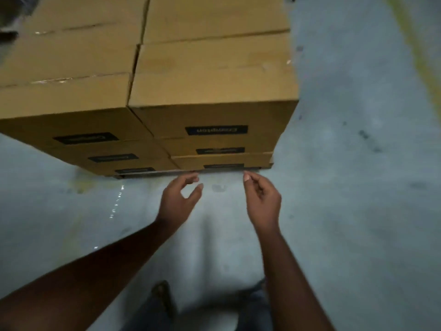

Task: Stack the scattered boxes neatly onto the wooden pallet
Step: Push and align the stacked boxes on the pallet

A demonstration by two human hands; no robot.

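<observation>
Brown cardboard boxes with dark labels stand stacked three layers high in neat columns; the front right top box [214,91] and the front left top box [64,96] sit side by side. Under the stack, only a thin edge of the wooden pallet [238,168] shows. My left hand [177,201] and my right hand [262,201] hover over the floor just in front of the stack's base. Both hold nothing, with fingers loosely curled, and neither touches a box.
Grey concrete floor [358,187] lies in front and to the right of the stack. A faded yellow line [420,56] runs along the far right. My foot in a sandal [163,297] is at the bottom centre.
</observation>
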